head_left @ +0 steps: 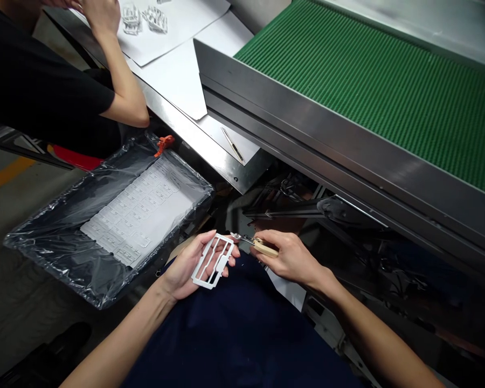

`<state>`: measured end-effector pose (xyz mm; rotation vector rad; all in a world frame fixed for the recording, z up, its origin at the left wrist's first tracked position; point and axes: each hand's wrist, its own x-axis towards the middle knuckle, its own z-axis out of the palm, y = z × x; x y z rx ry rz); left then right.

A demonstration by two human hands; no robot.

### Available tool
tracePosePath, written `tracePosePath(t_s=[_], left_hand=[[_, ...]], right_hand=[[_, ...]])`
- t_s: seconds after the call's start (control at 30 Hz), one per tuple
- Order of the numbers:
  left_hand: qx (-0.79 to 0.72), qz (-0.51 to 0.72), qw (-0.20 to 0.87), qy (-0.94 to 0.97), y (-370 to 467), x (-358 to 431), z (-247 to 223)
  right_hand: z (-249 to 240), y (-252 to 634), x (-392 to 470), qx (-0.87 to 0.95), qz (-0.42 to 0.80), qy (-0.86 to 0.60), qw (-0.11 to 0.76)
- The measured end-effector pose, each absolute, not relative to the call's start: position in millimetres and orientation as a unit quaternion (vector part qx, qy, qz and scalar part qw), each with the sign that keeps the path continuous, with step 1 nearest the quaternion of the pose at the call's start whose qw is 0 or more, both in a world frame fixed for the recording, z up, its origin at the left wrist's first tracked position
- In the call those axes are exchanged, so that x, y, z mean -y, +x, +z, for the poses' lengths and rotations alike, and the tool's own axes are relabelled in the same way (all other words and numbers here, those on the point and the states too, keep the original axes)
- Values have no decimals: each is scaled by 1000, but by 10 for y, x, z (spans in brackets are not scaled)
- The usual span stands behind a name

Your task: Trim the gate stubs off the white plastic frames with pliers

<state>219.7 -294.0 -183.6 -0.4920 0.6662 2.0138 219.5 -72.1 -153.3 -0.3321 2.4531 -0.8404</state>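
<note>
In my left hand [188, 267] is a white plastic frame [222, 263], rectangular, with bars running lengthwise through its opening. Fingers wrap round behind it and the thumb lies along its upper edge. My right hand [289, 256] grips a pair of nippers [262, 247] by their cream handles. The metal jaws point left and sit close to the frame's upper right corner; I cannot tell whether they touch it. Both hands are above my lap, over dark blue clothing.
To the left, a tray lined with dark plastic [52, 226] holds rows of white frames [133, 207]. A pen-like cutter [232, 144] lies on the metal table [242, 178]. A green conveyor belt [367, 81] runs at right. Another person's arm [123, 91] rests beside clear parts [156, 20].
</note>
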Motion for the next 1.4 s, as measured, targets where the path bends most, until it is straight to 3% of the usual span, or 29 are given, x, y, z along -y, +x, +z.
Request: tracePosePath(t_s=[0.43,0.6,0.73,0.9,1.13,1.4], left_hand=[[-208,840,452,-218,2166,2951,-1908],[-203,838,452,-226,2166,2951,-1899],[-212,836,452,-228,2172,2923,-1908],[-225,832,451,-233,2174,2881,-1915],[-198,843,438,-242,2177,2884,-1933],[-188,853,420,-246,2158,2821,-1976]], right_hand=[[-1714,2246,742,-814,-499,105,280],[-1775,2267,843,-799,-526,151,249],[-1769,2182,1044,-810,-536,138,193],[-1784,2131,1169,-792,-570,96,198],[-1838,2198,1054,-870,-455,100,160],[-1863,2140,1362,-812,-557,69,162]])
